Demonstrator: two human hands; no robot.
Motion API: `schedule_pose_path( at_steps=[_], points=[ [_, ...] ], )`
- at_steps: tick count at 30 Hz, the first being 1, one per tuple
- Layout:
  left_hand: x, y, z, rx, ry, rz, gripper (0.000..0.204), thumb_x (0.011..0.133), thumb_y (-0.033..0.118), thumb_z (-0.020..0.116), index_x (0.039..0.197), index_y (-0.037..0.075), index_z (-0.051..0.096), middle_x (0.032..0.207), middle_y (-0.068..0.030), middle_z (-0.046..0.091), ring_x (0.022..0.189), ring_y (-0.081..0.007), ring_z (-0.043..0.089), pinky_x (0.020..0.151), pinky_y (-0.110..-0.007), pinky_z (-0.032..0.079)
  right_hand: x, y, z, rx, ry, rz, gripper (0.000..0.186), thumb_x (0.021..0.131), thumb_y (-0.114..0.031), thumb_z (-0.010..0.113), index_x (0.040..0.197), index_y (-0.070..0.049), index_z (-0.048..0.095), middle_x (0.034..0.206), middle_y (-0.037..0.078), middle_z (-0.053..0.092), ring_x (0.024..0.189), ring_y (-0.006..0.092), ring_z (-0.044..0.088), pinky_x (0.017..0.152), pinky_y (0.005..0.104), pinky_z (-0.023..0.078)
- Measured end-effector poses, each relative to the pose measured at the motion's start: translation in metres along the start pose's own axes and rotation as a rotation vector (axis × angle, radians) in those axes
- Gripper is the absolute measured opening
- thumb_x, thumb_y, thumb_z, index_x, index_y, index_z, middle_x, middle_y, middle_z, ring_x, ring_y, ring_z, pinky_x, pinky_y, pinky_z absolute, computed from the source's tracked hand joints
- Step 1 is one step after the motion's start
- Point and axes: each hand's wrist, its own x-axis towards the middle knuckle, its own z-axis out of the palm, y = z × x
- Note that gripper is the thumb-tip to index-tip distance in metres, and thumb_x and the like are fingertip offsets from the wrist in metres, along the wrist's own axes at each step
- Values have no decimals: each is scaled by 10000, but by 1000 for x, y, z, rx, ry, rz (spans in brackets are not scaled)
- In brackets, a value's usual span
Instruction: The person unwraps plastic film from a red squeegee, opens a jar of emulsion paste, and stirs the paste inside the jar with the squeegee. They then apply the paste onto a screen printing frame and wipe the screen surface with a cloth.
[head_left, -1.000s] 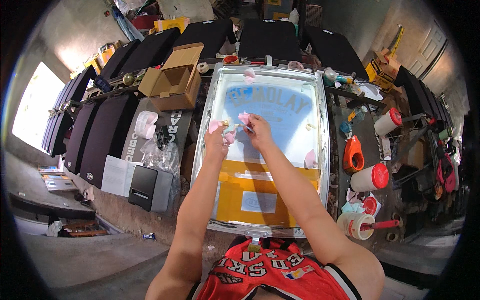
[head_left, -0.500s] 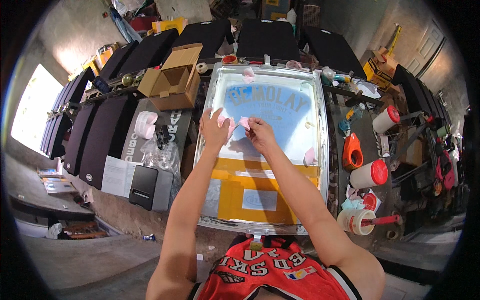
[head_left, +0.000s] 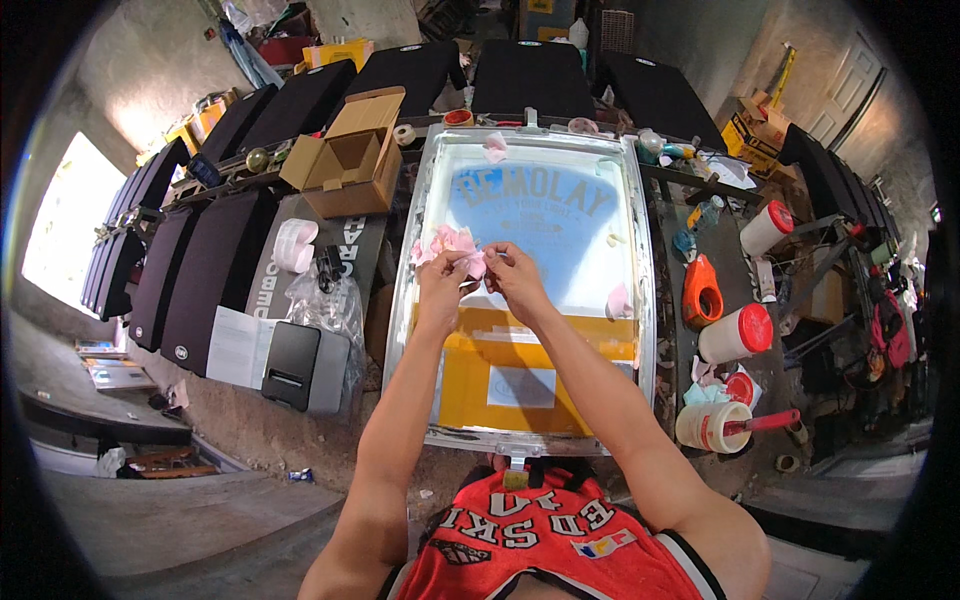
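Note:
A crumpled pink scrap, cloth or paper, is bunched over the left side of a screen-printing frame. My left hand closes on its lower edge. Beside it, my right hand pinches the right end of the pink material, fingertips almost meeting the left ones. Under both hands lies the pale mesh, showing a blue area with lettering. Brown tape covers the near part of the frame. More pink scraps lie at the mesh's top and right edge.
At right are an orange tape dispenser, a white tub with red lid, and an open tub holding a red-handled tool. An open cardboard box and a black-grey device are at left. Black-covered boards line the back.
My left hand has dropped lower and turned, its fingers now closed at the scrap's lower edge. The pink material shows more spread out. My right hand has shifted slightly nearer to me.

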Motion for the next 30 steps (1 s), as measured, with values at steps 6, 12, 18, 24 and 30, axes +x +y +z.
schedule_pose_path(
  at_steps=[6, 12, 18, 24, 30],
  points=[
    [-24, -8, -7, 81, -33, -9, 121, 1015, 138, 558, 980, 38, 617, 884, -40, 630, 796, -139, 640, 692, -286, 549, -25, -1, 3, -464, -108, -265, 235, 897, -162, 740, 1042, -8, 638, 827, 34, 638, 739, 105, 579, 662, 263, 481],
    [-31, -19, -24, 238, -135, 35, 203, 1023, 227, 581, 891, 75, 608, 783, 3, 623, 695, -99, 591, 606, -237, 470, -41, 2, -2, -442, -234, -110, 177, 884, -149, 747, 909, 0, 655, 799, 29, 635, 722, 110, 583, 663, 262, 489],
    [-57, -7, -18, -98, -165, -43, 169, 1014, 195, 594, 925, 52, 595, 844, -22, 639, 703, -83, 584, 605, -226, 482, -54, 4, 5, -329, -134, -92, 101, 939, -83, 653, 911, 14, 659, 775, 41, 636, 683, 110, 578, 615, 271, 484],
    [-75, 0, -15, -49, -144, -6, 100, 1001, 132, 593, 941, 51, 592, 856, -23, 647, 726, -97, 609, 647, -247, 528, -65, -1, 12, -365, -65, -174, 105, 962, -67, 611, 942, 26, 655, 776, 51, 634, 646, 111, 571, 573, 276, 491],
    [-76, -6, -20, -171, -155, -55, 104, 994, 142, 600, 918, 72, 585, 824, -10, 628, 708, -97, 604, 641, -244, 517, -74, 0, 16, -297, 7, -176, 115, 983, -95, 606, 989, 20, 608, 750, 59, 617, 637, 114, 588, 557, 269, 504]
  ],
)
